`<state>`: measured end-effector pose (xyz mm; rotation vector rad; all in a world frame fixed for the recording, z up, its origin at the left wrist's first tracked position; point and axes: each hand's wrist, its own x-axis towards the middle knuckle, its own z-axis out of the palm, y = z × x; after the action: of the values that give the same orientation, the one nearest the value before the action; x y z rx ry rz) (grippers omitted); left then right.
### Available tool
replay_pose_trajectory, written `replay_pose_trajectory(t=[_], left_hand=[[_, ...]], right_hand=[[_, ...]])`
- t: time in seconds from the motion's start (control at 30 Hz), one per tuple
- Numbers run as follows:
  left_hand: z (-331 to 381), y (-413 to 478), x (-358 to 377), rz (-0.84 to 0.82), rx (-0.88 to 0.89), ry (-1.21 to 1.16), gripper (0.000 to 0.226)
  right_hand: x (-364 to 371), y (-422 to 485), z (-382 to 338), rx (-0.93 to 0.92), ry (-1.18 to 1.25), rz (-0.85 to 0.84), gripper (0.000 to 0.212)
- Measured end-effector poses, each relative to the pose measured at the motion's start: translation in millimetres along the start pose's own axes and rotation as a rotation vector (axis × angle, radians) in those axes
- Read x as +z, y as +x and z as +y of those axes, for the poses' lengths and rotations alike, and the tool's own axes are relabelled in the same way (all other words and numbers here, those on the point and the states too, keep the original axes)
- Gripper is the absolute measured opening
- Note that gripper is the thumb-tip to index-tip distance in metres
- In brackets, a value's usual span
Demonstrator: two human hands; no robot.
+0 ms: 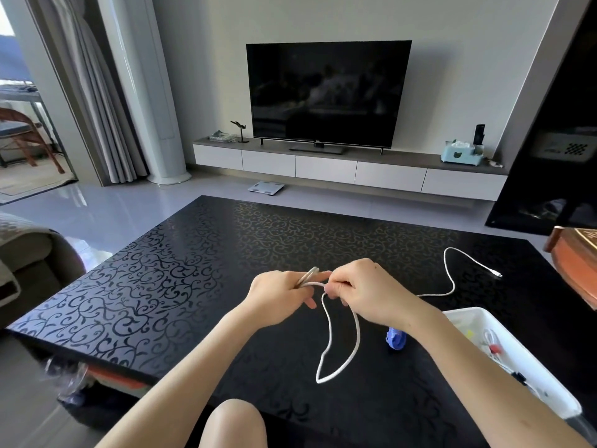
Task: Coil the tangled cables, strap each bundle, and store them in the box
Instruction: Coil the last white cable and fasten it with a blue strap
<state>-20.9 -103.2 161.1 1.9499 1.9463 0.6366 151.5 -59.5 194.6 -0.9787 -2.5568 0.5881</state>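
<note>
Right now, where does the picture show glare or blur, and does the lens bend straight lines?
Head view: daylight from the left glares on the floor and the left half of the table; the wide lens tilts the curtain and the dark panel; left hand, right hand and white cable look sharp; the clutter under the table's near left corner is blurred.

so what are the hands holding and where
The left hand grips the coiled loops of the white cable; the right hand pinches its strand beside them.
</note>
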Motion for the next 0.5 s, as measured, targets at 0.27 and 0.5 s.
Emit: replay_pose_trajectory(t=[0.27,0.5], left_hand=[[1.8,-4.4,-1.0,0.001,0.016,-0.585,0.044],[-6.4,-3.3,-6.2,-0.103,-0.071,-1.508,0.031]], right_hand=[[-1.3,7.5,-1.9,-0.058,0.13,0.291,0.015],[29.4,-12.7,13.8,-0.025,-0.039,0.424,0.02]])
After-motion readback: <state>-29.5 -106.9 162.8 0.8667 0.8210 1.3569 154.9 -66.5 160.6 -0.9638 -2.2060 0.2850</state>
